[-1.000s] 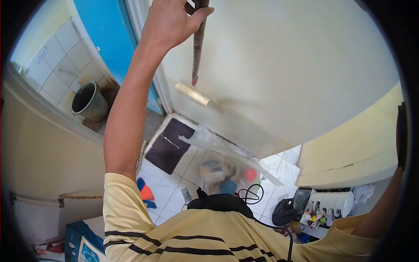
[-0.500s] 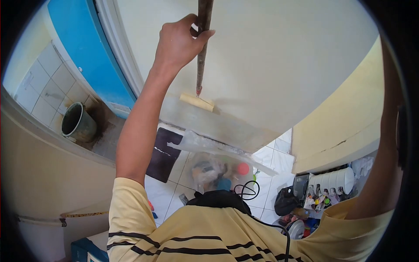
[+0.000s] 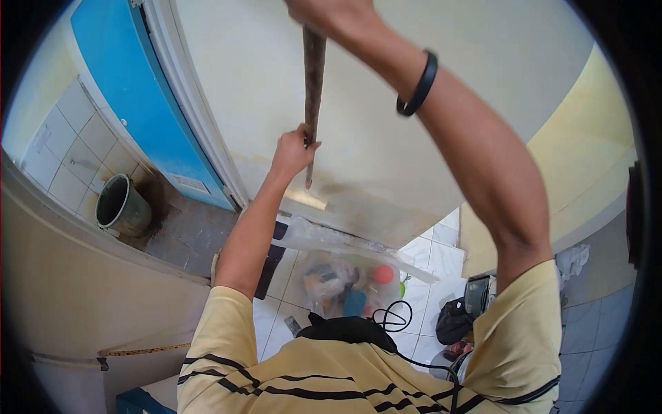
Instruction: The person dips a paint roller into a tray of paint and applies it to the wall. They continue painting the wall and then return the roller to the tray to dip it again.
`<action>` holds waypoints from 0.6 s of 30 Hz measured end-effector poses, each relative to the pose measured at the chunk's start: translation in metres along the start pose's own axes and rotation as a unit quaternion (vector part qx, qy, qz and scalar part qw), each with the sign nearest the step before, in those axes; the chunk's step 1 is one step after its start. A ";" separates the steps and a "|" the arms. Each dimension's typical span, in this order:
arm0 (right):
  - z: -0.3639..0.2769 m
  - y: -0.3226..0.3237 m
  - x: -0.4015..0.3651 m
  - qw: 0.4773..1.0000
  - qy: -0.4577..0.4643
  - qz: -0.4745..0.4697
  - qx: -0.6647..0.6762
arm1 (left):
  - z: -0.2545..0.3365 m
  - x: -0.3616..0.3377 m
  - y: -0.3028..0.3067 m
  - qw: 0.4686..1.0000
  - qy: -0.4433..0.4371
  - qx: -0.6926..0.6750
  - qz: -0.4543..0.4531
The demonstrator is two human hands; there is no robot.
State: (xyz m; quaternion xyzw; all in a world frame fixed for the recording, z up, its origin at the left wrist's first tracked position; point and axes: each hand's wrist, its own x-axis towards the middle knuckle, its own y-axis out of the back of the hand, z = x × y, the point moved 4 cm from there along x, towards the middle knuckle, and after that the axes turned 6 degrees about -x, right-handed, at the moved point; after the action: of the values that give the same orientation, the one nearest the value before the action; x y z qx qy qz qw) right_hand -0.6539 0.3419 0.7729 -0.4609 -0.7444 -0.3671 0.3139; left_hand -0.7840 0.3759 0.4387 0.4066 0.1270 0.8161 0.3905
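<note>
A paint roller (image 3: 306, 199) with a pale yellow sleeve lies against the lower part of the cream wall (image 3: 386, 131), just above the floor. Its long brown pole (image 3: 314, 76) runs up along the wall toward me. My left hand (image 3: 292, 153) is closed around the pole's lower part, a short way above the roller. Higher up, my right hand (image 3: 338, 15) wraps the pole near the top edge of view; its fingers are partly cut off. A black band circles my right wrist.
To the left stand a blue door (image 3: 141, 96) and a dark bucket (image 3: 123, 205). Clear plastic sheeting (image 3: 331, 238) lies along the wall's foot, beside a translucent container (image 3: 386, 293) of items. A black bag (image 3: 452, 321) sits at right on white tiles.
The roller has moved down the wall, and my left hand has moved down with the pole. My right arm has swung in from the right, its hand now on the pole.
</note>
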 end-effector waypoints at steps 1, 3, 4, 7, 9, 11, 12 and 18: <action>0.017 -0.010 -0.011 1.000 -0.006 -0.005 0.002 | -0.017 -0.006 -0.009 1.000 0.019 -0.007 -0.014; 0.052 -0.031 -0.037 1.000 -0.015 -0.016 0.008 | -0.044 -0.021 -0.026 0.999 0.039 -0.015 -0.026; 0.067 -0.040 -0.048 1.000 -0.019 -0.022 0.011 | -0.058 -0.030 -0.034 0.996 0.080 -0.030 -0.030; 0.089 -0.062 -0.080 0.998 -0.039 -0.039 0.042 | -0.084 -0.054 -0.050 0.988 0.147 -0.035 -0.036; 0.099 -0.070 -0.084 0.995 -0.061 -0.050 0.065 | -0.095 -0.059 -0.057 0.983 0.174 -0.029 -0.044; 0.095 -0.067 -0.080 0.998 -0.024 0.002 0.056 | -0.089 -0.057 -0.055 0.983 0.177 -0.025 -0.042; 0.095 -0.065 -0.076 0.998 -0.029 0.000 0.055 | -0.087 -0.056 -0.055 0.982 0.181 -0.026 -0.046; 0.014 -0.016 -0.009 0.999 -0.005 0.028 0.014 | -0.019 -0.004 -0.008 0.994 0.095 -0.028 -0.039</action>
State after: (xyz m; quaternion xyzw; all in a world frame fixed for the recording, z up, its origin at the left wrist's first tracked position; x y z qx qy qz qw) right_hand -0.6671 0.3442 0.7543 -0.4795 -0.7375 -0.3456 0.3268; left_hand -0.7926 0.3806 0.4202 0.3112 0.1566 0.8383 0.4193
